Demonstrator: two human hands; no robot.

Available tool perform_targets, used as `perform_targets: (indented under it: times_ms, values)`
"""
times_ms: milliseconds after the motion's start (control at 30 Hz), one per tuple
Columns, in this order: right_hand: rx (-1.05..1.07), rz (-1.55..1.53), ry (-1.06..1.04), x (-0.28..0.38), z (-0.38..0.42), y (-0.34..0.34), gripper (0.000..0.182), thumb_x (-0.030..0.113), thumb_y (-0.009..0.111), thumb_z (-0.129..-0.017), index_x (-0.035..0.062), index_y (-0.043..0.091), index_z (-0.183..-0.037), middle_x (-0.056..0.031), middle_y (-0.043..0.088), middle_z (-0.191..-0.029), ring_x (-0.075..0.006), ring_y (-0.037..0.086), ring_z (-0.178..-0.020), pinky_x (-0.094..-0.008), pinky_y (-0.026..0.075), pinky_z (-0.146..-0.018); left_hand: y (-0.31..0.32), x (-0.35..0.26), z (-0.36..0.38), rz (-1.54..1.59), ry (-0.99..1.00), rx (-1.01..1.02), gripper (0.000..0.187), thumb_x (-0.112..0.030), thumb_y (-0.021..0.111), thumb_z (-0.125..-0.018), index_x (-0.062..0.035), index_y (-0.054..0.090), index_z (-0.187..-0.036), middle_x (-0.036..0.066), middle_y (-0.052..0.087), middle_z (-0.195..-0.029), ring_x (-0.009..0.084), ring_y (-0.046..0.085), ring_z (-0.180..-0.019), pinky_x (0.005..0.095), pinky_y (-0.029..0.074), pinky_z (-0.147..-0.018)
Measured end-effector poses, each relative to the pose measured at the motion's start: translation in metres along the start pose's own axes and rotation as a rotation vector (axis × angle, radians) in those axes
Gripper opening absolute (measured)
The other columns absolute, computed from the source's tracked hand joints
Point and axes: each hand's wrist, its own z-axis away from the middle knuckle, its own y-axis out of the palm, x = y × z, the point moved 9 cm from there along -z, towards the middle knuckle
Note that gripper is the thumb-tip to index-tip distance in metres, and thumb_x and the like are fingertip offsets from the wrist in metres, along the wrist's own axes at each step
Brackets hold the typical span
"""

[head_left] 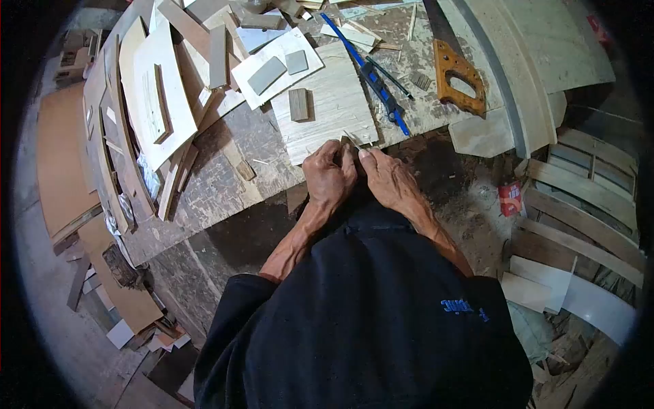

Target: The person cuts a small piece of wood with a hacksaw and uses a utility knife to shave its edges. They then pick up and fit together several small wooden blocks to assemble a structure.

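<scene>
At the near edge of the bench, my left hand [330, 176] is closed, its fingers curled in. Close beside it my right hand [392, 178] pinches with thumb and fingers. A small, thin, pale piece [351, 140] shows between the fingertips; its kind and what lies inside the fingers are hidden. Just beyond the hands lies a pale wooden board [334, 95] with a small grey-brown block [299, 105] on it. To the right of that board rest a long, narrow blue tool [377, 83] and a thin dark rod [392, 78].
A handsaw with a wooden handle [446, 75] lies at the right. A white panel [306, 48] bears two grey blocks. Boards and offcuts [160, 88] are stacked at the left of the worn bench [211, 187]. Wooden slats [579, 187] and a red packet [509, 198] are at the lower right.
</scene>
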Motion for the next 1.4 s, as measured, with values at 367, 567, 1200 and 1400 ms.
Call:
perform_targets:
  times_ms: [367, 567, 1200, 1400]
  values:
    - [-0.015, 0.079, 0.027, -0.009, -0.005, 0.007, 0.050, 0.043, 0.034, -0.103, 0.0011, 0.061, -0.105, -0.0310, 0.066, -0.095, -0.0505, 0.062, -0.095, -0.0571, 0.047, -0.085, 0.005, 0.016, 0.002, 0.088, -0.122, 0.033, 0.014, -0.009, 0.065, -0.088, 0.0028, 0.063, -0.081, 0.015, 0.060, -0.063, 0.0167, 0.059, -0.055, 0.0347, 0.046, -0.052]
    - [0.019, -0.062, 0.031, -0.019, -0.014, 0.011, 0.053, 0.043, 0.032, -0.103, 0.0001, 0.063, -0.104, -0.0289, 0.066, -0.101, -0.0492, 0.061, -0.097, -0.0545, 0.047, -0.082, 0.006, 0.039, 0.007, 0.485, -0.312, 0.099, 0.019, -0.014, 0.055, -0.099, 0.0046, 0.061, -0.097, 0.010, 0.067, -0.077, 0.0146, 0.063, -0.064, 0.0306, 0.051, -0.059]
    - [0.024, -0.062, -0.030, -0.019, 0.007, 0.000, 0.046, 0.041, 0.043, -0.102, 0.0003, 0.060, -0.089, -0.0263, 0.062, -0.076, -0.0459, 0.062, -0.074, -0.0504, 0.047, -0.065, 0.020, 0.051, 0.000, 0.549, -0.630, 0.210, 0.023, -0.004, 0.065, -0.089, 0.0005, 0.046, -0.102, 0.011, 0.063, -0.070, 0.0143, 0.058, -0.049, 0.0283, 0.043, -0.041]
    - [-0.009, -0.006, -0.087, -0.012, 0.008, -0.009, 0.045, 0.042, 0.047, -0.101, 0.0011, 0.059, -0.086, -0.0253, 0.061, -0.072, -0.0449, 0.063, -0.071, -0.0501, 0.047, -0.062, 0.019, 0.049, -0.001, 0.533, -0.652, 0.108, 0.020, 0.000, 0.064, -0.088, 0.0004, 0.046, -0.098, 0.012, 0.063, -0.068, 0.0144, 0.057, -0.046, 0.0282, 0.041, -0.038]
